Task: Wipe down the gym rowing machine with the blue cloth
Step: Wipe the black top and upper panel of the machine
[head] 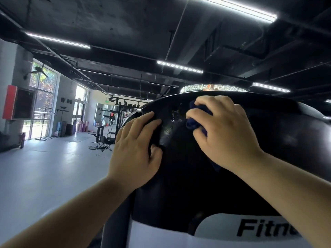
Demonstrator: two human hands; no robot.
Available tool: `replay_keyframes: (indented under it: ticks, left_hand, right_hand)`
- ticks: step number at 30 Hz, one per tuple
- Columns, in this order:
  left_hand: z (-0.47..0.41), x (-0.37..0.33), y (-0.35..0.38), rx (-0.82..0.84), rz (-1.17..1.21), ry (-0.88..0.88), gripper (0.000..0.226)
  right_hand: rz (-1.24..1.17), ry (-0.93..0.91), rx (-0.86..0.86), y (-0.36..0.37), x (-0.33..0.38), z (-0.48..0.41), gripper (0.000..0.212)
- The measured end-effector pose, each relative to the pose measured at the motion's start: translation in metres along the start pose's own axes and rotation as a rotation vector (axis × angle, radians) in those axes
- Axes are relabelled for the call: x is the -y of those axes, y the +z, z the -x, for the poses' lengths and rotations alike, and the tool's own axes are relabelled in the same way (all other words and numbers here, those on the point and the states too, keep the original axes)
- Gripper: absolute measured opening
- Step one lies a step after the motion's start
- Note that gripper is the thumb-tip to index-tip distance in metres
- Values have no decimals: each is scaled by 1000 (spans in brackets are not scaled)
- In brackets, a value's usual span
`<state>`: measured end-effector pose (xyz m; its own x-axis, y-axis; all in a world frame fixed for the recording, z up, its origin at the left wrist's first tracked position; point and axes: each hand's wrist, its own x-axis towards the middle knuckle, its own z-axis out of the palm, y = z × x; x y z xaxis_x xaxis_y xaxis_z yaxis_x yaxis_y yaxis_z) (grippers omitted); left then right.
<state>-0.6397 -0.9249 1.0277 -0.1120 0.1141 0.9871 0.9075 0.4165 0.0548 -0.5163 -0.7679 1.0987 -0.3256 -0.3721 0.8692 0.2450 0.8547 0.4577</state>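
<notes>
Two bare forearms [75, 210] reach up onto the rowing machine [197, 185], over its black domed housing. The left hand [136, 149] lies flat, fingers nearly straight, bracing the left rim. The right hand [223, 133] bunches the blue cloth [193, 122] in curled fingers, pressed high on the dome. A smeary wet patch [170, 126] sits just left of the cloth, between the hands and nearer the right one.

Bare left hand [136, 149], bare right hand [225, 133], forearms [71, 212] bare throughout
</notes>
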Motion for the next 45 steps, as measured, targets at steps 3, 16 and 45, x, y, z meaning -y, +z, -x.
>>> replay_keyframes:
  ticks: [3, 16, 45]
  left_hand:
    - [-3, -4, 1, -6, -2, -14, 57]
    - [-4, -11, 6, -9, -33, -42, 58]
    - [-6, -18, 5, 12, -45, 11, 56]
  right_hand:
    - [-49, 71, -21, 3, 8, -18, 41]
    - [57, 2, 74, 8, 18, -35, 18]
    - [-145, -174, 80, 9, -7, 53, 43]
